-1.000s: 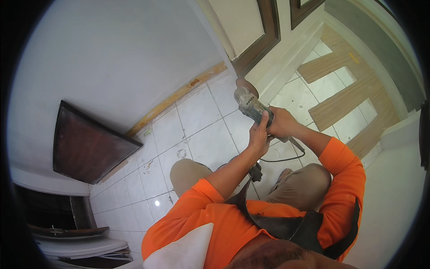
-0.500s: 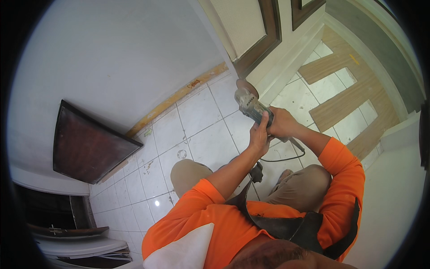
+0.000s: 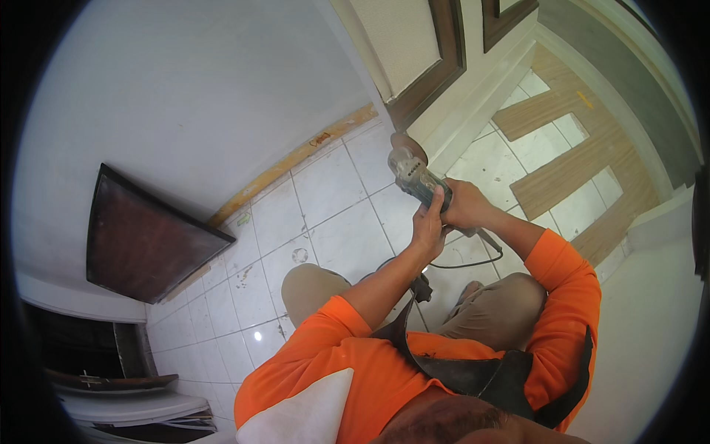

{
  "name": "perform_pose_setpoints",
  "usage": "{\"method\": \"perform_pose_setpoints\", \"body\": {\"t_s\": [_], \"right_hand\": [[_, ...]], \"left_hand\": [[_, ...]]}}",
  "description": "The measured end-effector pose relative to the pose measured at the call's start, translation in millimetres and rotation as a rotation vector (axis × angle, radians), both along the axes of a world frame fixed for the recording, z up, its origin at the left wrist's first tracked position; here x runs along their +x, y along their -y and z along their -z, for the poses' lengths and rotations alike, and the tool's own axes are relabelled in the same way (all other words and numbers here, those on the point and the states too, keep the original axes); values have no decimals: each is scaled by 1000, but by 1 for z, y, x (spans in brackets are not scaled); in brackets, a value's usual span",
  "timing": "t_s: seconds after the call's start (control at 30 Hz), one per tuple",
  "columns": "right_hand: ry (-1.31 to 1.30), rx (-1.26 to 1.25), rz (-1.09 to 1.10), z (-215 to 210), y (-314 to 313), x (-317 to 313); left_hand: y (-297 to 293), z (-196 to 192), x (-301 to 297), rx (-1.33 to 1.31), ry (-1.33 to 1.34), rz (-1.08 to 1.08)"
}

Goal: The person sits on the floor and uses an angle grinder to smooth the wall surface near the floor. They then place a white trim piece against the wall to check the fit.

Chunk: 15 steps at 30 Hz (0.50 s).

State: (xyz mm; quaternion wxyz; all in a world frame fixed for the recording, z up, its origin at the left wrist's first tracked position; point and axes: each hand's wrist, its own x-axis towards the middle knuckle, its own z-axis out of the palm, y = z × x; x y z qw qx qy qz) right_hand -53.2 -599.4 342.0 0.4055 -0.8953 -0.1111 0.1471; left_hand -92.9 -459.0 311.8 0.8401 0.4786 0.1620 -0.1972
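Nearest the camera is the person's orange shirt (image 3: 384,370) with a dark strap (image 3: 473,374) across the chest, and below it two bent knees in tan trousers (image 3: 495,314); the person squats on a white tiled floor (image 3: 333,192).

Both forearms reach out to an angle grinder (image 3: 413,177), held out in front of the knees and just above the floor, near the foot of a dark wooden door frame (image 3: 425,81). The left hand (image 3: 430,226) is wrapped around the grinder's body from below, fingers curled tight on it. The right hand (image 3: 464,207) is clenched around the rear of the body, just behind the left. The grinder's grey metal head points up and away, with its disc (image 3: 405,142) close to the base of the frame; whether the disc touches anything cannot be told. A black cord (image 3: 473,260) loops from the tool's tail back towards the knees.

The grinder looks stiff, hard and fairly heavy for its size, likely to kick or twist, so a two-handed hold on the body, well behind the disc, seems the safe place to grip.

Further off, a dark brown panel (image 3: 144,237) leans against the white wall (image 3: 185,89) at left, a yellowish strip (image 3: 296,159) runs along the wall's foot, and wooden planks (image 3: 562,148) lie on the tiles at right.
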Motion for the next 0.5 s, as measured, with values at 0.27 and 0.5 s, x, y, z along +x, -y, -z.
{"method": "perform_pose_setpoints", "body": {"t_s": [0.27,0.5], "right_hand": [[-26,18,5,3,1,2],[4,15,3,-2,2,1]], "left_hand": [[3,-1,0,1,-1,-23],[4,-2,1,-13,28,-21]]}}
